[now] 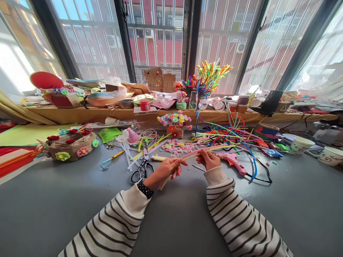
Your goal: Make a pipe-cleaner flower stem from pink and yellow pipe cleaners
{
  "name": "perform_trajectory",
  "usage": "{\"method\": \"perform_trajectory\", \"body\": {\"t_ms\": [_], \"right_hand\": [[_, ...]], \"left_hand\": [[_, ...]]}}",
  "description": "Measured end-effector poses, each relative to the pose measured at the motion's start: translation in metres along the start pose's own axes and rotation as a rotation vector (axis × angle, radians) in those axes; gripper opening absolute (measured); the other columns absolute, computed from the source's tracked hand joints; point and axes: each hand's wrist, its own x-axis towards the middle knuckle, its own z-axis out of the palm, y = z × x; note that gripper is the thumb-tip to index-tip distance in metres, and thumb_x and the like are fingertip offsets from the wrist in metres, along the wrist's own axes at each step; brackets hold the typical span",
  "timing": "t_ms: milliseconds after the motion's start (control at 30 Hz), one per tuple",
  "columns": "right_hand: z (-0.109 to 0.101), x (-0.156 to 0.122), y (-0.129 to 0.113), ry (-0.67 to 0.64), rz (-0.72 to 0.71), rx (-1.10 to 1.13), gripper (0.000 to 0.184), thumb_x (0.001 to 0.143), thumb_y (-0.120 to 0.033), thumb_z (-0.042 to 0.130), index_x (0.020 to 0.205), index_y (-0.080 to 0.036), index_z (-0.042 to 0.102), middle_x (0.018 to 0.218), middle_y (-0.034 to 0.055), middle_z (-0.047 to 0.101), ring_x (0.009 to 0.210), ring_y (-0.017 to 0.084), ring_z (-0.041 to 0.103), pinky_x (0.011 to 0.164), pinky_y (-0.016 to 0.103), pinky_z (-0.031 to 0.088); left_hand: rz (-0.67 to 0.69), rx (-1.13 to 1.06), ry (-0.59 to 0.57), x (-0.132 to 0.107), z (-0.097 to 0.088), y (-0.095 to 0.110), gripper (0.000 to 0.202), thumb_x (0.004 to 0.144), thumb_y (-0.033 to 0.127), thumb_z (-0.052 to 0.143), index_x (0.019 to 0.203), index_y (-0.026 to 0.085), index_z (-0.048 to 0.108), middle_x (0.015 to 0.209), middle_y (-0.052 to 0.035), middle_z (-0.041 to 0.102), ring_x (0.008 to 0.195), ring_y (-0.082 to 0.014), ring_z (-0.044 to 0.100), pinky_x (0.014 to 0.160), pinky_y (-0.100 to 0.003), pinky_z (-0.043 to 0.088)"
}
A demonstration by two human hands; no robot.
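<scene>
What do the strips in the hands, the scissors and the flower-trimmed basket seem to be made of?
Strips: probably pipe-cleaner fibre, matte, judging by their soft-looking surface; any wire core is hidden.
Scissors: likely steel blades, given their grey shine; glossy dark handles, metal or plastic.
Basket: apparently jute-like twine, matte, from its tan, ropey wall.

Craft workshop, by the looks: glue gun [235, 164], scissors [146, 154], heaped pipe cleaners [223, 135], small pastel bits [174, 146] and a flower-trimmed woven basket [71, 146] on a grey table [177, 225].
</scene>
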Motion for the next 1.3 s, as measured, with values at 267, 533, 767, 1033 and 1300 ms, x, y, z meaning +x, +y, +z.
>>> {"method": "perform_trajectory", "body": {"t_ms": [267,533,767,1033,1300], "right_hand": [[-0.011,0.008,-0.006,0.16,0.018,0.144,0.022,0.05,-0.034,0.065,0.063,-0.017,0.061,0.059,-0.0013,0.062,0.046,0.006,0.055,0.043,0.011,0.047],[-0.011,0.008,-0.002,0.098,0.118,0.211,0.021,0.05,-0.025,0.066,0.069,-0.018,0.061,0.057,-0.0023,0.062,0.048,0.006,0.057,0.043,0.009,0.047],[-0.009,0.009,-0.005,0.073,0.173,0.257,0.014,0.055,-0.02,0.063,0.068,-0.015,0.062,0.056,0.0,0.062,0.049,0.007,0.058,0.042,0.009,0.047],[-0.012,0.011,-0.008,0.083,0.229,0.395,0.006,0.063,-0.017,0.056,0.066,-0.015,0.061,0.053,-0.0023,0.061,0.043,0.003,0.054,0.039,0.005,0.045],[-0.007,0.009,-0.005,0.183,0.204,0.41,0.007,0.066,-0.012,0.054,0.062,-0.014,0.059,0.051,-0.0015,0.06,0.047,0.005,0.056,0.043,0.007,0.047]], "left_hand": [[0.194,-0.249,0.187,-0.002,-0.003,0.004,0.033,0.066,0.029,0.051,0.098,0.019,0.051,0.071,-0.0004,0.053,0.038,0.0013,0.025,0.038,-0.017,0.019],[0.157,-0.357,0.207,-0.003,-0.009,0.005,0.027,0.061,0.022,0.057,0.088,0.018,0.055,0.057,0.0047,0.036,0.044,-0.0003,0.022,0.041,-0.016,0.019],[0.183,-0.205,0.046,-0.009,-0.006,0.007,0.022,0.072,0.028,0.044,0.085,0.013,0.053,0.051,0.0038,0.037,0.041,-0.0024,0.021,0.041,-0.019,0.015],[0.208,-0.424,0.004,-0.011,-0.011,0.004,0.006,0.066,0.019,0.042,0.064,0.015,0.046,0.045,0.0066,0.018,0.039,-0.0036,0.016,0.039,-0.019,0.013],[0.116,-0.174,-0.006,-0.012,0.0,0.005,0.029,0.061,0.022,0.055,0.09,0.017,0.05,0.059,0.0037,0.036,0.047,-0.0023,0.028,0.04,-0.018,0.014]]}}
